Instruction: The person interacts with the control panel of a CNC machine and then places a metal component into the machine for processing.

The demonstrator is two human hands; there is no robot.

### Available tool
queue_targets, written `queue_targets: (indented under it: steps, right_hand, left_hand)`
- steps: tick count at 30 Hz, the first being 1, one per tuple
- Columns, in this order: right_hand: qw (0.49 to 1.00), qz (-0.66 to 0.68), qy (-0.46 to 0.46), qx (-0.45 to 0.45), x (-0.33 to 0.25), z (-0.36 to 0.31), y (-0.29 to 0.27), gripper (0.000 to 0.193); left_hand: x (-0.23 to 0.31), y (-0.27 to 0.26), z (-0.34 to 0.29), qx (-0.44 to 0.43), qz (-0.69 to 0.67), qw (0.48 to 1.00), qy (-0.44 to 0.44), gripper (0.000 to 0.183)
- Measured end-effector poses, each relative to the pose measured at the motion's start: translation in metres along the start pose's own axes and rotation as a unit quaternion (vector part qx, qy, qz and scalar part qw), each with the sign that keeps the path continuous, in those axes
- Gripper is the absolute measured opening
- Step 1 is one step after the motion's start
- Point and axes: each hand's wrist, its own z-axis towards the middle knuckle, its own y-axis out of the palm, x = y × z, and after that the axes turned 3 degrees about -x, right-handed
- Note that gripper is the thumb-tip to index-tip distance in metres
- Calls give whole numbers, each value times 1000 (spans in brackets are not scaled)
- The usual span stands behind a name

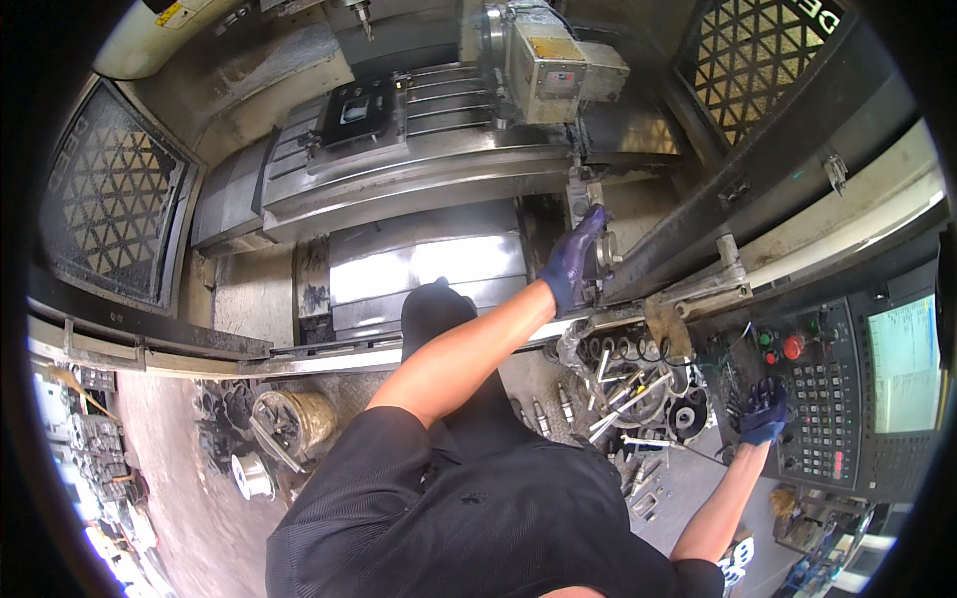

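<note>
My left hand (pixel 572 265), in a dark blue and purple glove, reaches forward into the open machining centre. Its visible fingers are stretched out alongside a metal fitting with a round part (pixel 607 249) at the right of the opening. Whether they press on it I cannot tell. On the right, my right hand (pixel 764 411), also gloved, lies over the control panel (pixel 827 399) with its fingers apart, by the keys and left of the lit screen (pixel 902 364). A red round button (pixel 794 347) sits just beyond that hand.
The slotted machine table (pixel 449 105) carries a dark plate fixture (pixel 359 112) and a boxy rotary unit (pixel 546 75). A spindle tool (pixel 365 22) hangs above. Below the sill are a bucket of scrap (pixel 304 419), a white spool (pixel 252 476), tool holders (pixel 566 404) and a coiled hose (pixel 638 349).
</note>
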Motion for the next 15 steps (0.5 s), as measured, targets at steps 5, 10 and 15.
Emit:
queue_targets:
  steps: [5, 10, 15]
  right_hand:
    - [999, -30, 6, -9, -1, 8, -12, 53]
    - [999, -27, -22, -27, 4, 17, -25, 51]
    - [1000, -13, -12, -19, 1, 13, -21, 48]
  left_hand:
    - [0, 3, -1, 4, -6, 1000, -3, 68]
    - [3, 8, -4, 16, -3, 1000, 5, 72]
    - [14, 10, -10, -3, -23, 998, -59, 75]
